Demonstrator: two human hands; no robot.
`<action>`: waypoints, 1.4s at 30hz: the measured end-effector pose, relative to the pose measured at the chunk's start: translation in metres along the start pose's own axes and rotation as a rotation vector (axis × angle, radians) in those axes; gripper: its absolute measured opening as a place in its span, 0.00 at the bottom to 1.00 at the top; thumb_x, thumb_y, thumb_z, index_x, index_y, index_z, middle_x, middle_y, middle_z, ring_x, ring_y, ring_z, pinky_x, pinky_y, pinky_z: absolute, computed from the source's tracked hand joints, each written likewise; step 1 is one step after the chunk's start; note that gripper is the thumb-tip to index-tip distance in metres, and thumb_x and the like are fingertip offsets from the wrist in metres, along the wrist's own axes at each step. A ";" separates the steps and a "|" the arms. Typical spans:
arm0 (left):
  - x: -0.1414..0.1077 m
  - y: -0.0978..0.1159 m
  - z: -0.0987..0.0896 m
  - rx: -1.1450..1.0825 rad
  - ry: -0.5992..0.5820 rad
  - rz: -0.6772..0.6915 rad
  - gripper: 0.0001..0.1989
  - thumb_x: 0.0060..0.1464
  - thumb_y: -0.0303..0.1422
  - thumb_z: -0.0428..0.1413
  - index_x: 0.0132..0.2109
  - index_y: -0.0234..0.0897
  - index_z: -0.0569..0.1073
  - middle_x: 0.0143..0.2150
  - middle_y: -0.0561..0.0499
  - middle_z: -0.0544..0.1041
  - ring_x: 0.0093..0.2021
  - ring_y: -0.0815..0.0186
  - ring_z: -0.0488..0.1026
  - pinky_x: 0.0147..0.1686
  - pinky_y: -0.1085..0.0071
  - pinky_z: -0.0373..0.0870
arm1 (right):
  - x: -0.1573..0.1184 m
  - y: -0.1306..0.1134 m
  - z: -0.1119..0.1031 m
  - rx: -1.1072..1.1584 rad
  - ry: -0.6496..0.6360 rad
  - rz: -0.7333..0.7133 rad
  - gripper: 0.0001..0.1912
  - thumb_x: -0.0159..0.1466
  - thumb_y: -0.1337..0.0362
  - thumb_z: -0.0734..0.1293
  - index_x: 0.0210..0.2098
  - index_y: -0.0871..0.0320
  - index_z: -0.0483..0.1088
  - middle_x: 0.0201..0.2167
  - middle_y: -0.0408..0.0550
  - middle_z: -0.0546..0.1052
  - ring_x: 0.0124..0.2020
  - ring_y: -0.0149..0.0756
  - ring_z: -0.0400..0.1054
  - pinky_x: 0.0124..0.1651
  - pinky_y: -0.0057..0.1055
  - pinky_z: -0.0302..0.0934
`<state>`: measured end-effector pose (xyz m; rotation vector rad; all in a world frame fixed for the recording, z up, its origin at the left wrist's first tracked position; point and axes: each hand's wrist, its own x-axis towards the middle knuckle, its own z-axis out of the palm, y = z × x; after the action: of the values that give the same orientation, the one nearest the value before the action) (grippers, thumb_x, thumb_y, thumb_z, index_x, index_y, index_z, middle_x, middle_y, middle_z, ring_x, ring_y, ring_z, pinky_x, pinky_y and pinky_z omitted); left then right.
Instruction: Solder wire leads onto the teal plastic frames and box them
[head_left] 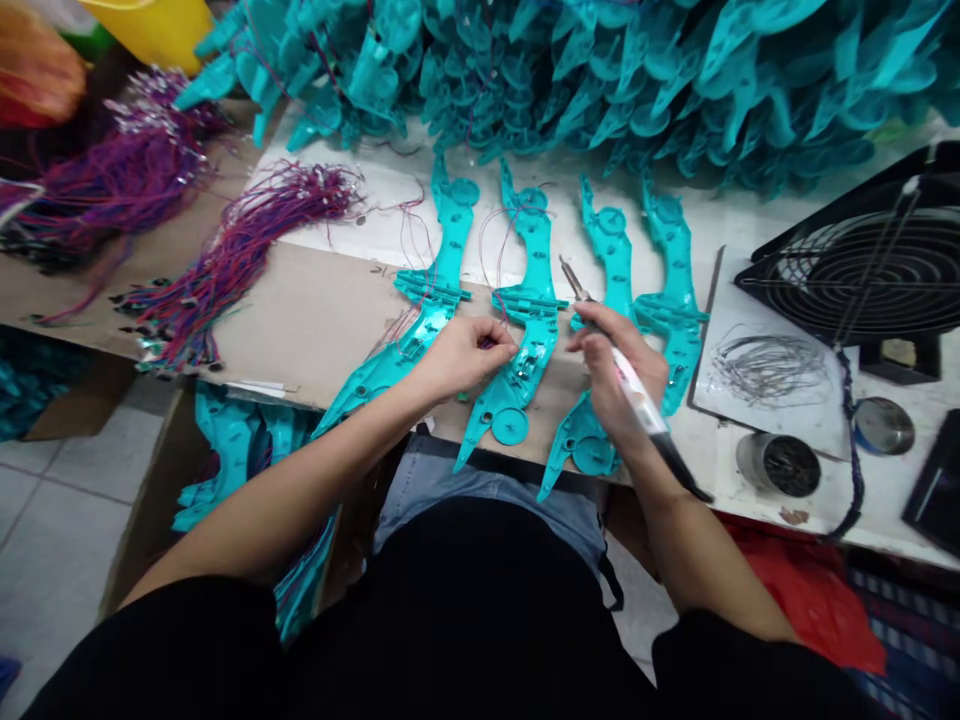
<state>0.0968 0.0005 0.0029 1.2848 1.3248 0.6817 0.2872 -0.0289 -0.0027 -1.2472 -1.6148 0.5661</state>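
Note:
My right hand is wrapped round a soldering iron, whose metal tip points up and to the left. Thin red and purple wires run into the pinched fingers of my left hand, over the second teal plastic shell from the left. Another teal shell with wires lies to its left. To the right are two more, one teal shell partly covered by my right hand and one teal shell beyond it.
Bundled purple and red wires lie at left. Teal parts are heaped along the back. At right stand a black fan, a pad with tangled solder wire and a small tin. A box of teal parts sits below the table edge.

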 end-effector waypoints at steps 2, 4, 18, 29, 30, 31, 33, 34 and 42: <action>0.004 -0.005 0.003 0.052 -0.003 0.049 0.05 0.47 0.28 0.59 0.26 0.32 0.72 0.22 0.55 0.69 0.25 0.73 0.62 0.26 0.75 0.58 | -0.012 0.001 -0.014 -0.080 0.033 -0.091 0.20 0.69 0.48 0.62 0.49 0.53 0.76 0.39 0.49 0.80 0.39 0.40 0.75 0.46 0.38 0.69; 0.008 -0.010 0.006 0.085 -0.014 0.103 0.05 0.47 0.29 0.59 0.25 0.32 0.72 0.23 0.55 0.69 0.25 0.73 0.62 0.26 0.75 0.58 | -0.026 0.002 -0.023 -0.102 0.050 -0.145 0.14 0.67 0.54 0.65 0.46 0.53 0.78 0.38 0.49 0.81 0.39 0.40 0.75 0.44 0.39 0.69; -0.005 -0.015 -0.008 0.091 -0.144 0.074 0.04 0.45 0.29 0.59 0.28 0.32 0.74 0.23 0.55 0.70 0.24 0.75 0.63 0.24 0.77 0.60 | -0.060 -0.008 -0.027 -0.009 -0.044 -0.190 0.10 0.61 0.71 0.67 0.38 0.55 0.78 0.28 0.46 0.78 0.32 0.37 0.73 0.36 0.37 0.70; -0.003 -0.025 -0.010 0.051 -0.166 0.085 0.05 0.47 0.30 0.61 0.30 0.32 0.75 0.26 0.53 0.74 0.26 0.74 0.67 0.27 0.77 0.64 | -0.058 -0.004 -0.024 -0.023 -0.138 -0.278 0.11 0.61 0.74 0.67 0.40 0.56 0.78 0.28 0.47 0.77 0.32 0.37 0.72 0.35 0.36 0.69; -0.003 -0.025 -0.010 0.055 -0.167 0.085 0.05 0.47 0.30 0.61 0.30 0.32 0.75 0.26 0.53 0.74 0.26 0.73 0.67 0.27 0.77 0.65 | -0.058 -0.004 -0.023 -0.016 -0.129 -0.279 0.11 0.61 0.73 0.67 0.40 0.56 0.78 0.27 0.46 0.76 0.32 0.37 0.72 0.35 0.36 0.69; -0.003 -0.025 -0.010 0.062 -0.167 0.086 0.05 0.47 0.30 0.61 0.30 0.31 0.75 0.26 0.53 0.74 0.26 0.73 0.67 0.27 0.77 0.66 | -0.058 -0.004 -0.023 -0.009 -0.119 -0.280 0.11 0.61 0.73 0.67 0.40 0.56 0.78 0.27 0.46 0.76 0.32 0.37 0.72 0.36 0.36 0.70; -0.002 -0.025 -0.010 0.078 -0.167 0.090 0.05 0.47 0.30 0.61 0.30 0.31 0.76 0.26 0.52 0.74 0.26 0.73 0.68 0.27 0.77 0.66 | -0.058 -0.004 -0.023 -0.008 -0.113 -0.277 0.11 0.61 0.72 0.66 0.40 0.56 0.78 0.26 0.46 0.76 0.31 0.37 0.72 0.36 0.37 0.70; -0.002 -0.026 -0.010 0.081 -0.167 0.092 0.05 0.47 0.30 0.60 0.30 0.31 0.76 0.26 0.52 0.75 0.26 0.73 0.68 0.28 0.77 0.66 | -0.058 -0.004 -0.023 -0.014 -0.122 -0.275 0.11 0.61 0.72 0.66 0.40 0.56 0.78 0.26 0.46 0.76 0.31 0.37 0.72 0.36 0.37 0.70; -0.002 -0.024 -0.010 0.079 -0.163 0.090 0.04 0.47 0.29 0.61 0.30 0.31 0.75 0.27 0.52 0.76 0.26 0.73 0.69 0.28 0.76 0.68 | -0.059 -0.001 -0.024 0.016 -0.084 -0.251 0.10 0.61 0.71 0.67 0.40 0.55 0.78 0.28 0.47 0.78 0.32 0.38 0.73 0.36 0.38 0.70</action>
<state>0.0803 -0.0048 -0.0168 1.4398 1.1767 0.5784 0.3071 -0.0876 -0.0160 -1.0008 -1.8013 0.4766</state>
